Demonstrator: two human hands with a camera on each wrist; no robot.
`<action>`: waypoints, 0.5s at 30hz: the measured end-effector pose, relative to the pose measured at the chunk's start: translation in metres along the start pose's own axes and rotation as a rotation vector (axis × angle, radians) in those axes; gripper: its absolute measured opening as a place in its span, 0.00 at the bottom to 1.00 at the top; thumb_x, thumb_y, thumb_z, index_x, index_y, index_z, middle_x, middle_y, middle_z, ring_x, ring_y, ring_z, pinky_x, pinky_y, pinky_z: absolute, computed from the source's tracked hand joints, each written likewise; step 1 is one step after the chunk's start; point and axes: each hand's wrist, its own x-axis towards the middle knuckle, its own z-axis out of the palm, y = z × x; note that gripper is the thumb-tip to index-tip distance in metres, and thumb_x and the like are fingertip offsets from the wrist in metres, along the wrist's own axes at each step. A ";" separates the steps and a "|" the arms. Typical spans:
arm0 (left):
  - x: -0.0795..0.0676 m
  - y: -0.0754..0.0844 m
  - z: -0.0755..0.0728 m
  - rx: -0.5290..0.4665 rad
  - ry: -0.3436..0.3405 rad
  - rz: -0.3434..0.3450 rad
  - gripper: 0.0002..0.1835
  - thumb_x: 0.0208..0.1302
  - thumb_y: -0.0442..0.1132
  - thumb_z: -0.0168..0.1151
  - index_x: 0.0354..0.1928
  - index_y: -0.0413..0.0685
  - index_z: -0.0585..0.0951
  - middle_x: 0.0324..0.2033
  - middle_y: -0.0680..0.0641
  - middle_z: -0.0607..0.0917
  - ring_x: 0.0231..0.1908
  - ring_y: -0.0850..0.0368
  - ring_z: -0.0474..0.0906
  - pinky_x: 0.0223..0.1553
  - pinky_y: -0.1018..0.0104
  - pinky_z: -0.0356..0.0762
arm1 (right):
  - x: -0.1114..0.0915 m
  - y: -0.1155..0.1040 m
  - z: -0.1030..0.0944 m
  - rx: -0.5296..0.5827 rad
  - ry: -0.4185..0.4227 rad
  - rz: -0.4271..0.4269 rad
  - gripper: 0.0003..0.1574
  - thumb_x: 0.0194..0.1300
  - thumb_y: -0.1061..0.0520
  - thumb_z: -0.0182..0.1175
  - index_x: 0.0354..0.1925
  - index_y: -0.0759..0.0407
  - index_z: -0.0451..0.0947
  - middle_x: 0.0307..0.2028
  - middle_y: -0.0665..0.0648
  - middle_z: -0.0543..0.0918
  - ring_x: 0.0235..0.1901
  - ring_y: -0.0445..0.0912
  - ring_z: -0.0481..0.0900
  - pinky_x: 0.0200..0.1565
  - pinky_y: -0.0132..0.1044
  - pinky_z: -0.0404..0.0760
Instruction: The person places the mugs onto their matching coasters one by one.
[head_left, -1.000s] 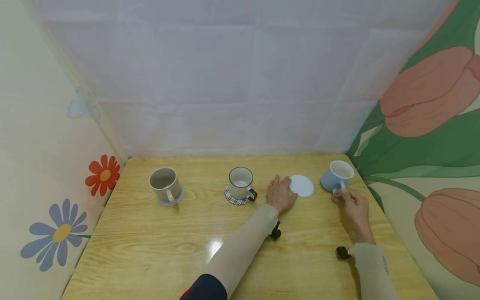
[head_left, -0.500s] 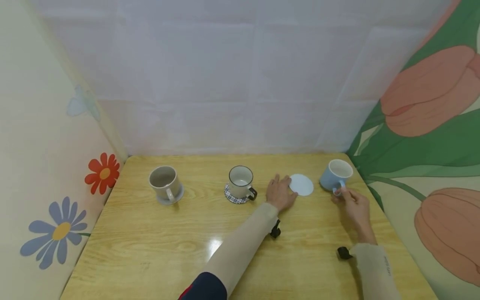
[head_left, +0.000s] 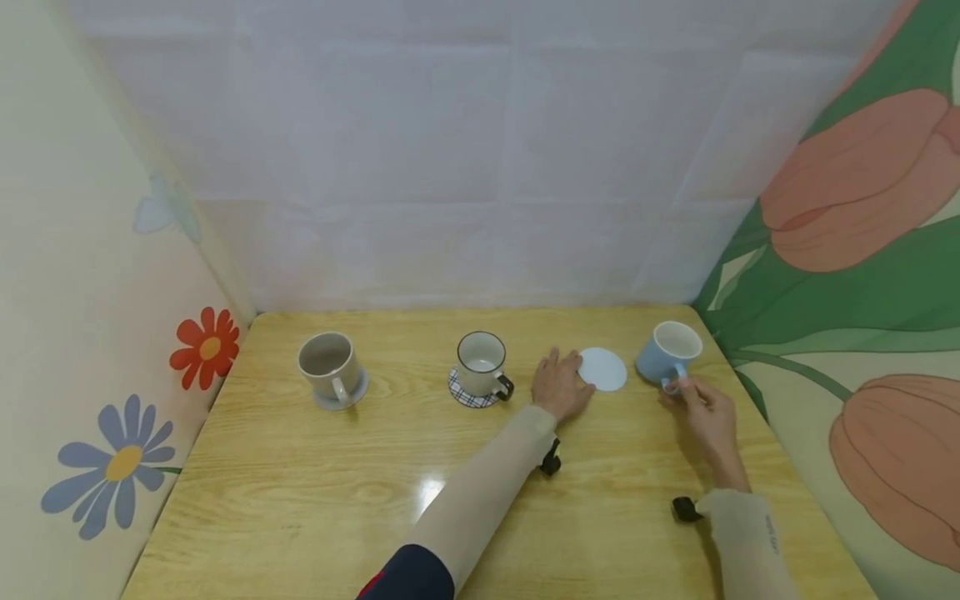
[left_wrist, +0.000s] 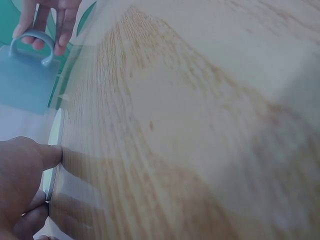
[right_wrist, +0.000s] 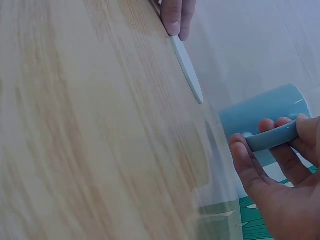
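My left hand (head_left: 558, 389) lies low over the table beside a round pale coaster (head_left: 603, 369). Its thumb and forefinger hold the coaster's left edge; in the left wrist view the thumb (left_wrist: 50, 155) meets the rim. Further right, my right hand (head_left: 707, 417) grips the handle of a light blue mug (head_left: 660, 360) with a white inside. Curled fingers and thumb wrap that handle (right_wrist: 275, 137) in the right wrist view. The mug stands upright just right of the coaster, apart from it. Whether its base touches the table cannot be told.
A white mug (head_left: 480, 367) with dark rim and handle stands on a checked coaster (head_left: 472, 402) left of my left hand. At the far left, a beige mug (head_left: 337, 382) sits on a grey coaster (head_left: 362, 392). White cloth (head_left: 480, 208) rises behind the wooden table (head_left: 337, 492).
The blue mug and my right hand have shifted slightly left, toward the pale coaster. My left hand and the coaster have stayed in place.
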 end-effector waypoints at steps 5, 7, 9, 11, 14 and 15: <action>0.001 -0.001 0.003 -0.002 -0.004 -0.002 0.35 0.74 0.61 0.64 0.77 0.58 0.73 0.79 0.57 0.70 0.83 0.48 0.56 0.84 0.55 0.53 | -0.003 0.002 0.001 -0.025 -0.011 -0.025 0.20 0.81 0.63 0.57 0.47 0.86 0.80 0.37 0.49 0.91 0.36 0.39 0.93 0.46 0.31 0.90; 0.001 -0.001 0.003 0.001 -0.002 -0.002 0.35 0.74 0.62 0.64 0.77 0.58 0.73 0.79 0.58 0.70 0.83 0.48 0.57 0.84 0.56 0.54 | -0.004 0.002 0.002 -0.044 -0.012 -0.032 0.18 0.81 0.62 0.58 0.45 0.81 0.83 0.37 0.50 0.91 0.36 0.39 0.93 0.46 0.31 0.90; 0.001 -0.001 0.004 0.009 0.004 -0.001 0.35 0.73 0.62 0.65 0.77 0.58 0.73 0.78 0.58 0.71 0.83 0.48 0.58 0.83 0.56 0.55 | -0.006 0.001 0.004 -0.054 -0.021 -0.034 0.18 0.81 0.61 0.58 0.44 0.78 0.84 0.38 0.50 0.91 0.36 0.39 0.93 0.46 0.31 0.90; 0.002 -0.002 0.005 0.005 0.002 -0.003 0.35 0.73 0.62 0.65 0.77 0.59 0.73 0.79 0.58 0.70 0.83 0.48 0.57 0.84 0.56 0.54 | -0.007 0.001 0.005 -0.054 -0.027 -0.035 0.19 0.81 0.60 0.59 0.45 0.79 0.84 0.39 0.49 0.91 0.36 0.39 0.93 0.46 0.31 0.90; 0.003 -0.002 0.006 -0.001 0.002 -0.010 0.36 0.73 0.62 0.65 0.77 0.59 0.73 0.79 0.58 0.70 0.83 0.49 0.57 0.84 0.56 0.54 | -0.008 0.000 0.006 -0.042 -0.044 -0.035 0.21 0.81 0.60 0.59 0.47 0.85 0.80 0.39 0.48 0.91 0.37 0.39 0.93 0.48 0.32 0.90; 0.004 -0.002 0.006 -0.002 0.002 -0.011 0.36 0.73 0.62 0.65 0.77 0.60 0.72 0.79 0.59 0.70 0.83 0.49 0.57 0.84 0.56 0.53 | -0.008 -0.001 0.007 -0.037 -0.047 -0.033 0.22 0.80 0.61 0.59 0.48 0.86 0.79 0.38 0.48 0.91 0.37 0.39 0.93 0.48 0.32 0.89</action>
